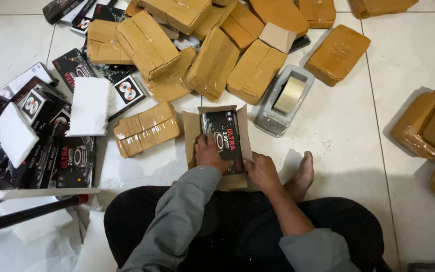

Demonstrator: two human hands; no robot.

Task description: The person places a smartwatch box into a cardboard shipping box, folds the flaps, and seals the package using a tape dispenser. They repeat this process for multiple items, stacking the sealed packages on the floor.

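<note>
A black product box [225, 135] with red and white print lies on an unfolded sheet of brown cardboard [192, 132] on the tiled floor in front of my crossed legs. My left hand [209, 152] presses down on the box's near left part. My right hand [262, 171] grips the box and cardboard at the near right corner. A grey tape dispenser [283, 100] with a roll of brown tape stands just beyond, to the right.
Several brown taped parcels [212, 63] pile up at the back, one parcel [146, 129] lies left of the box, more parcels [431, 126] at the right edge. Black boxes [51, 151] and white foam pads [89, 106] crowd the left. My bare foot [303, 174] rests by my right hand.
</note>
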